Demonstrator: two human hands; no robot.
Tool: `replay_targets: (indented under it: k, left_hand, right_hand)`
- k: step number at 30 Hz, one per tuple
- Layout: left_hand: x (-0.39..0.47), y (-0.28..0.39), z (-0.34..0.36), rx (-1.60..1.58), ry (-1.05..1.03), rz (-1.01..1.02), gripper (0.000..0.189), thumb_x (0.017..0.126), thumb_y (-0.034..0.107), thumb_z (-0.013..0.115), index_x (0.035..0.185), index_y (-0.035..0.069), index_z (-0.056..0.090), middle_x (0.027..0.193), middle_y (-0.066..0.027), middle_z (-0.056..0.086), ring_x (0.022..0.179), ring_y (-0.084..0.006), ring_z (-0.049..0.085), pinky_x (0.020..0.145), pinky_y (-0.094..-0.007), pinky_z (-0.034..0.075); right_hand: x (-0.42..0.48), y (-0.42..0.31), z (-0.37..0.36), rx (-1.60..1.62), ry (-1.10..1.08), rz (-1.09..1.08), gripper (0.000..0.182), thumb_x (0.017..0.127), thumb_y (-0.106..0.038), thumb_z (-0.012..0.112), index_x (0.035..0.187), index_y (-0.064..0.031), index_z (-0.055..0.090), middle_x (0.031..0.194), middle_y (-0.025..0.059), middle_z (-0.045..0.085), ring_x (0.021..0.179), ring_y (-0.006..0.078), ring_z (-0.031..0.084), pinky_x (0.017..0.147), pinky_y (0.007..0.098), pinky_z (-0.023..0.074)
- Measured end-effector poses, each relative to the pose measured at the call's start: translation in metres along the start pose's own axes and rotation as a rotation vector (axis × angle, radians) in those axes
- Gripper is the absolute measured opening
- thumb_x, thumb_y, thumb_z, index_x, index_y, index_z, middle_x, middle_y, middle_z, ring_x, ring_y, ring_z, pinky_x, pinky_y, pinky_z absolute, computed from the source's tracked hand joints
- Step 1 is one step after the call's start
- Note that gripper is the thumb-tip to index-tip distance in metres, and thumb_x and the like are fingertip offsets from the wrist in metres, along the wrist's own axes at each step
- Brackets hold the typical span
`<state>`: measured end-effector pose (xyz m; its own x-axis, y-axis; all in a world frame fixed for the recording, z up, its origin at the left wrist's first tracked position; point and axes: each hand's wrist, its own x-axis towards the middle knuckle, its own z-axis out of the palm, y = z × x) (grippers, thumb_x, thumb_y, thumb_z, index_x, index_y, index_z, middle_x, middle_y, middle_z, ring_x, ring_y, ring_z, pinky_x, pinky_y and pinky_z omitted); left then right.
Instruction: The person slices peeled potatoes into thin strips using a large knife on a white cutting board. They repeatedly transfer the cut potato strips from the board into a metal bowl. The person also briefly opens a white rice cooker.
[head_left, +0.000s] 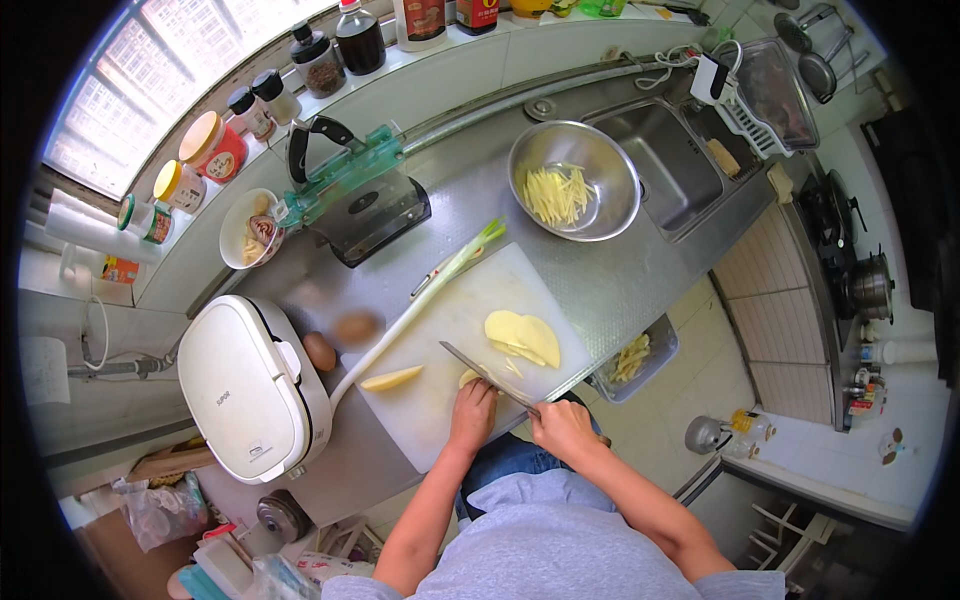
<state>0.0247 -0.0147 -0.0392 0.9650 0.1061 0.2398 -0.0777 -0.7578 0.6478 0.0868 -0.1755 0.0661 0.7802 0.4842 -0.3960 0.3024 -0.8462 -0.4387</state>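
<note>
My right hand grips the handle of a kitchen knife, its blade pointing to the upper left over a white cutting board. Close against the blade, the fingertips of my left hand hold down potato slices, mostly hidden by the hand and knife. A few thin potato strips lie beyond the blade. Farther up the board is a fanned stack of potato slices. On the left rests a potato wedge. A long green onion lies along the board's left edge, beside a peeler.
A steel bowl holds potato strips beside the sink. To the left stand a white SUPOR appliance, two brown round items, and a knife holder. Below the counter edge sits a bin with peelings.
</note>
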Motion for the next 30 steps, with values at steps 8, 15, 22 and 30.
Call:
replay_targets:
  k: [8, 15, 22, 30]
  left_hand:
    - [0.002, 0.0, -0.004, -0.043, -0.015, 0.012, 0.019, 0.077, 0.002, 0.059, 0.095, 0.0, 0.064, 0.102, -0.0121, 0.062, 0.103, -0.0301, 0.057, 0.088, -0.039, 0.048]
    - [-0.001, -0.004, -0.001, -0.035, 0.005, 0.011, 0.018, 0.077, 0.002, 0.059, 0.094, 0.0, 0.064, 0.103, -0.0107, 0.061, 0.102, -0.03, 0.056, 0.088, -0.0387, 0.048]
    - [-0.003, -0.001, -0.007, 0.02, -0.017, 0.028, 0.018, 0.076, 0.005, 0.06, 0.093, 0.002, 0.065, 0.103, -0.0092, 0.062, 0.103, -0.0273, 0.057, 0.087, -0.0382, 0.047]
    - [-0.003, -0.003, -0.004, 0.046, 0.012, 0.007, 0.017, 0.076, 0.006, 0.06, 0.092, 0.004, 0.066, 0.102, -0.0083, 0.063, 0.102, -0.0267, 0.057, 0.086, -0.0384, 0.046]
  right_hand:
    - [0.01, 0.007, 0.011, 0.14, 0.056, 0.049, 0.021, 0.084, -0.021, 0.061, 0.081, -0.0021, 0.07, 0.067, 0.0235, 0.063, 0.065, 0.0412, 0.064, 0.064, 0.0492, 0.0516]
    - [0.008, 0.001, 0.008, -0.024, -0.007, -0.013, 0.02, 0.084, -0.021, 0.06, 0.083, -0.0041, 0.07, 0.069, 0.0239, 0.063, 0.067, 0.0413, 0.064, 0.064, 0.0502, 0.051]
    - [0.009, 0.004, 0.01, 0.126, 0.053, 0.032, 0.018, 0.083, -0.02, 0.061, 0.084, -0.0045, 0.071, 0.07, 0.0226, 0.064, 0.067, 0.0405, 0.064, 0.065, 0.0489, 0.0517]
    - [0.008, 0.007, 0.015, -0.026, 0.025, -0.038, 0.019, 0.083, -0.02, 0.061, 0.084, -0.0039, 0.071, 0.068, 0.0218, 0.064, 0.066, 0.0409, 0.063, 0.064, 0.0482, 0.0521]
